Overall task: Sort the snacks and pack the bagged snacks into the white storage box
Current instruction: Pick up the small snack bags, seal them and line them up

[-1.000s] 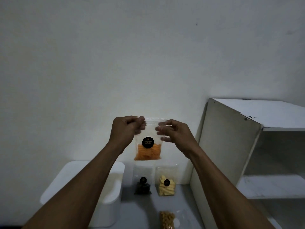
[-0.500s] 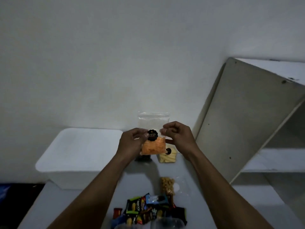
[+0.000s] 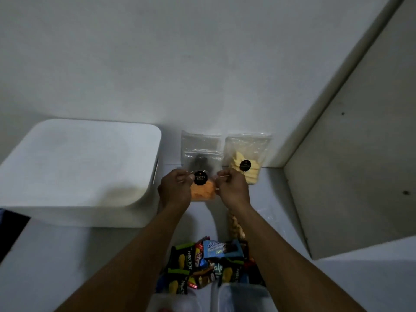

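Where the grey tabletop (image 3: 45, 266) met the wall, a white cabinet panel (image 3: 360, 176) stood at the right and the white storage box (image 3: 76, 170) sat at the left, lid on. A pile of wrapped snacks (image 3: 202, 264) lay at the near edge, with a clear container (image 3: 243, 296) just in front of it. The left hand (image 3: 175, 190) and right hand (image 3: 233, 190) were level, close to the right of the box. Their curled fingers (image 3: 183, 176) pinched the upper side edges of the orange snack bag (image 3: 202, 191) between them. Whether its base touched the tabletop could not be told. Behind it, a dark snack bag (image 3: 201, 154) and a yellow snack bag (image 3: 245, 158) leaned upright against the wall, side by side. A brown snack bag (image 3: 236, 226) lay partly hidden under the right forearm.
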{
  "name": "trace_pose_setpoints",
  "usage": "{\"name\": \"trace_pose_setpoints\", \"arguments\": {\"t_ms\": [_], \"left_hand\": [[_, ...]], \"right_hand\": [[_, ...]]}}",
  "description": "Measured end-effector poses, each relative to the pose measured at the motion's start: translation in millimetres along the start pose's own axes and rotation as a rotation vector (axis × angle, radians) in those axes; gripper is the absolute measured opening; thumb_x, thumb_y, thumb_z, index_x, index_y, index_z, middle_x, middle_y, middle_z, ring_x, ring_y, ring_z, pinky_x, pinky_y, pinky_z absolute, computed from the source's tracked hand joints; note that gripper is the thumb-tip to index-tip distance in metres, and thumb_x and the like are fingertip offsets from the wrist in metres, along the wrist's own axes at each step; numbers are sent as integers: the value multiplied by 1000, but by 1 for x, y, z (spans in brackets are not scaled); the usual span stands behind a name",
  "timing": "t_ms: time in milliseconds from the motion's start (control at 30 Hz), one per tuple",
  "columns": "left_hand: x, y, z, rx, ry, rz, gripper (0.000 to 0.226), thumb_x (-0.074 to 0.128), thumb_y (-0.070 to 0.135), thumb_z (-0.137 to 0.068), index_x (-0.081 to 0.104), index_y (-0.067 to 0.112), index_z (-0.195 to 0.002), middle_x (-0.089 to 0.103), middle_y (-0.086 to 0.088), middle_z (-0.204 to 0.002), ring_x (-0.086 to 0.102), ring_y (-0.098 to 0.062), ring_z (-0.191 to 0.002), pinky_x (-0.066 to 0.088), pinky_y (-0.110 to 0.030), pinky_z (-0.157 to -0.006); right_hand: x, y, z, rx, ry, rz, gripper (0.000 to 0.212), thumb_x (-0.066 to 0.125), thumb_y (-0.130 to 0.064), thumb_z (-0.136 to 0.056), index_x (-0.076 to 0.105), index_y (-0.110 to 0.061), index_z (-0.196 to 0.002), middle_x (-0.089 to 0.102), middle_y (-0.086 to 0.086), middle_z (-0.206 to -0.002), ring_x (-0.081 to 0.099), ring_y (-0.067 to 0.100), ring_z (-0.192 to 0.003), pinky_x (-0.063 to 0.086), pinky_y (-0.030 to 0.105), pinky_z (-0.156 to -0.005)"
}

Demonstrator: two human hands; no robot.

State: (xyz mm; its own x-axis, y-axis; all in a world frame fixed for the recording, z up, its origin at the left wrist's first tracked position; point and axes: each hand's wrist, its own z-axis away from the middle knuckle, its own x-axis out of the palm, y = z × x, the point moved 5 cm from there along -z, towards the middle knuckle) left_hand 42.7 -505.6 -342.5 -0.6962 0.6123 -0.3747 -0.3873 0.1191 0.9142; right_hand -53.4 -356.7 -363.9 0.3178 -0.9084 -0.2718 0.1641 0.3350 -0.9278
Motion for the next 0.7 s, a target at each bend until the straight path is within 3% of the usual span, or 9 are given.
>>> {"name": "trace_pose_setpoints", "arguments": {"t_ms": [133,300,467,533,600,700], "left_hand": [[12,-17,-18,-35,-12,-77,24,72,14,-86,71,16,-109,72,-3,-105,65,-17,-93,49,-26,-76],[15,-21,-26,-58,24,-64,29,75,12,-82,69,15,-111,72,-4,-106,64,-16,-91,50,-27,-80],[14,-23,-14,-73,43,0,56,78,5,-78,55,16,-128,63,-8,-124,61,-23,-108,53,-36,-93],[13,-18,1,3,124,-67,57,77,7,-79,50,20,-127,59,-9,-125,60,-26,-109,52,-40,-92],[19,-6,21,138,157,-153,46,73,11,-81,50,21,-120,62,-6,-115,62,-24,-101,51,-34,-81],[61,5,49,341,-177,-207,35,71,18,-85,55,20,-116,64,-2,-101,63,-18,-90,50,-28,-71]], "right_hand": [[15,12,-17,37,2,50,9,67,-18,-88,64,-22,-96,71,3,-92,69,22,-89,59,50,-82],[16,15,-23,19,17,105,11,65,-15,-90,64,-24,-97,72,2,-96,67,20,-92,58,47,-85],[-3,11,-11,12,1,110,25,60,-14,-89,65,-23,-112,72,1,-103,67,19,-97,57,43,-90],[-20,7,-2,16,-14,129,30,62,-11,-89,64,-19,-118,71,-4,-97,67,18,-97,56,36,-89],[-41,7,6,27,-34,191,35,66,-12,-87,63,-18,-121,69,-7,-96,67,18,-100,54,33,-88],[-71,17,20,38,-83,397,49,76,-19,-82,59,-22,-128,65,1,-118,61,19,-111,51,34,-92]]}}
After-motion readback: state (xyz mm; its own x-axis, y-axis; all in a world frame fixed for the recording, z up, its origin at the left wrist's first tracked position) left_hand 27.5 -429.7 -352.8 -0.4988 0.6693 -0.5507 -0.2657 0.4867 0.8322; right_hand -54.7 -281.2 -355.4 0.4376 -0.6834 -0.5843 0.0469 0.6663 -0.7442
